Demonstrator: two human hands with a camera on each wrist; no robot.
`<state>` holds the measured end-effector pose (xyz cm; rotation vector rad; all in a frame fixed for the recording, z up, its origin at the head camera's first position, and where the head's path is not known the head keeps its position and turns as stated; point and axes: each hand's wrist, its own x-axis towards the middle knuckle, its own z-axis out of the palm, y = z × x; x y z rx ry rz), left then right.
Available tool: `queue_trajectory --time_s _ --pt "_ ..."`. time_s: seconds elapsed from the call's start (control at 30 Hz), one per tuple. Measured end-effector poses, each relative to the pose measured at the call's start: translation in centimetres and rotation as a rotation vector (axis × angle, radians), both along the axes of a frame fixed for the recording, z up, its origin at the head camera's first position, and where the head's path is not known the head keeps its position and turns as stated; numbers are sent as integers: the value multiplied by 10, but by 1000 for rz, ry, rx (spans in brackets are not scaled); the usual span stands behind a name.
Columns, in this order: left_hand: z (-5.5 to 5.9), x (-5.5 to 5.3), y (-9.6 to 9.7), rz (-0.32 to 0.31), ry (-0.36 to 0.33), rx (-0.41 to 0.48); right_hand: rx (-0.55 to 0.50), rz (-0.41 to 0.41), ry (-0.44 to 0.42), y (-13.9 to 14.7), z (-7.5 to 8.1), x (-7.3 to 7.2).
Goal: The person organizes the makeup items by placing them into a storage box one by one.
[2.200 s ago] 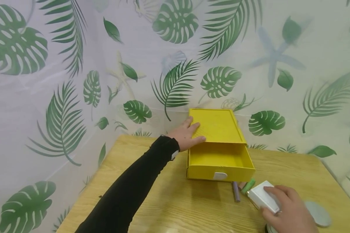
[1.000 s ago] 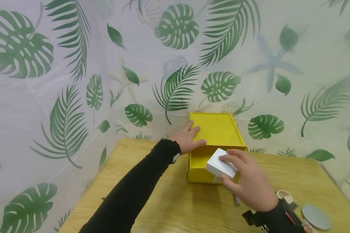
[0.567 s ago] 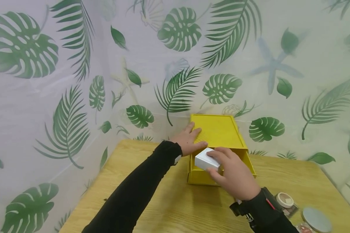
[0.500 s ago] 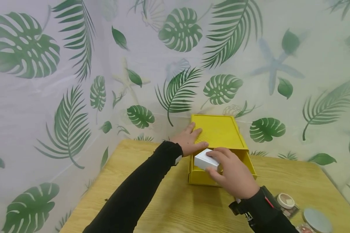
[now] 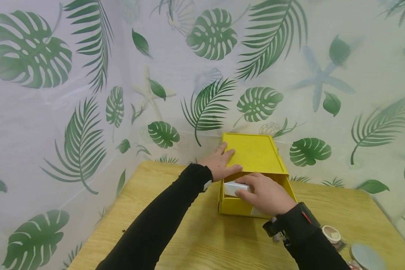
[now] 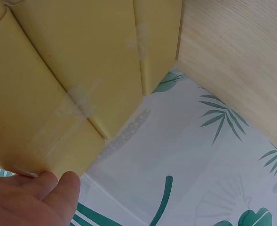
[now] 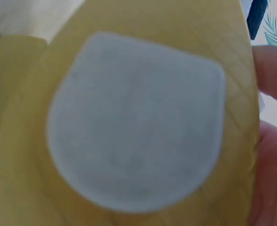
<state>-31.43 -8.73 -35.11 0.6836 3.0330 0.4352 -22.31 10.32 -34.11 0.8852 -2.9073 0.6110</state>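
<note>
A yellow drawer box (image 5: 253, 152) stands at the back of the table, its drawer (image 5: 234, 206) pulled out toward me. My left hand (image 5: 218, 165) rests on the top's left edge with fingers spread; the left wrist view has its fingertips by the yellow side. In my right hand (image 5: 268, 193), thumb and fingers grip a small white box (image 5: 234, 188), which sits partly below the drawer's front rim. That hand covers the box's right end and part of the drawer. Up close in the right wrist view is the drawer front's white pull tab (image 7: 138, 122).
Right of the drawer lie a round compact (image 5: 331, 234) and a pale grey disc (image 5: 367, 256). A purple stick (image 5: 275, 237) shows beside my right wrist. The leaf-printed curtain (image 5: 202, 108) hangs right behind the yellow box.
My right hand has carried the white box left from the table's right side, over the drawer front and down into the drawer. My left hand has stayed on the yellow box.
</note>
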Motion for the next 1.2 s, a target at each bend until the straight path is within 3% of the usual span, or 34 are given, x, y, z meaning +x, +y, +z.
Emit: queue_trajectory --time_s 0.37,0.57,1.0,1.2 --pt "1 -2 1 -1 -4 -11 31 101 -159 6 8 -16" --pt "3 -3 2 5 3 -16 66 135 -150 1 11 -18" --pt "-1 -6 4 4 15 -28 152 60 -191 -4 10 -17" --pt "1 -3 1 0 14 -13 172 101 -155 -4 8 -16"
